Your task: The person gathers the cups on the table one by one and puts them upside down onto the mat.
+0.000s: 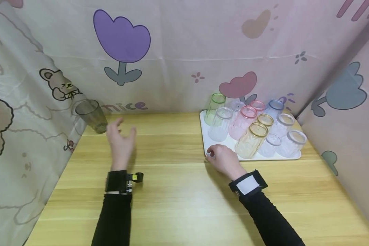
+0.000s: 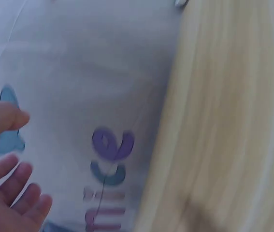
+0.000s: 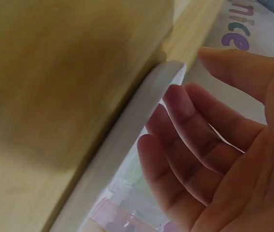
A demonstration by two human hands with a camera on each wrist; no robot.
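At the far left, a smoky grey translucent plastic tumbler stands against the printed cloth backdrop, on the back edge of the pale wooden table. The left hand hovers just in front and to the right of it, fingers spread and relaxed, holding nothing; a small gap shows between fingertips and cup. Judging by this, the grey cup stands apart from the set and the hand is free of it.

To the right, the right hand rests at the near left corner of the white rectangular plastic tray, fingers loosely curved over its rim, gripping nothing that I can see. Beyond its fingertips stand the coloured and clear ribbed tumblers; the amber-rimmed one is nearest. A next move would likely call for closing round that cup without knocking its neighbours.
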